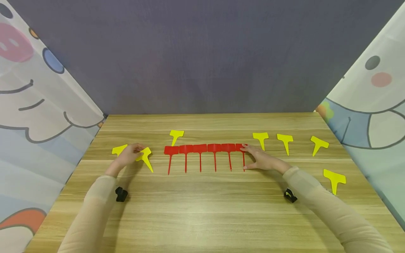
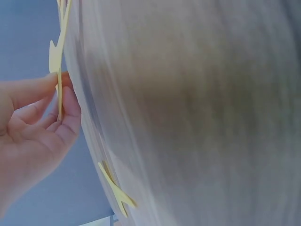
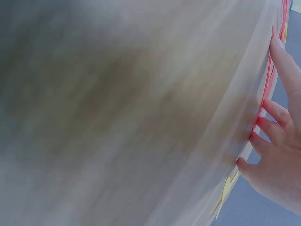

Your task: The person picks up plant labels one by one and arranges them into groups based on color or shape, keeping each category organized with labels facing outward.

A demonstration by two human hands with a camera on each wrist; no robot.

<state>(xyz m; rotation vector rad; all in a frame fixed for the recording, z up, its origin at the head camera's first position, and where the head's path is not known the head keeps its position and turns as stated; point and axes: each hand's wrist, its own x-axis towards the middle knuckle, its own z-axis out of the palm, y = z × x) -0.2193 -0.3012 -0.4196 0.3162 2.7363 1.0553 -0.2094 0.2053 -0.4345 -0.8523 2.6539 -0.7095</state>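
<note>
My left hand [image 1: 129, 155] pinches a yellow T-shaped plant label [image 1: 146, 156] by its wide head, thumb on one face and fingers on the other. Its pointed stem slants down to the right; in the left wrist view this label [image 2: 57, 61] stands above the tabletop. Several red T-shaped plant labels [image 1: 200, 149] lie side by side in a row, heads up and stems toward me. At the row's right end my right hand [image 1: 261, 160] touches the last red label [image 1: 239, 147], fingers spread on its head and thumb by its stem tip.
Another yellow label [image 1: 117, 150] lies just left of my left hand, partly covered. One yellow label [image 1: 176, 135] sits behind the row's left end; several more, such as this yellow label [image 1: 285, 141], lie at the right. A grey panel [image 1: 209, 59] rises behind the wooden table [image 1: 196, 214].
</note>
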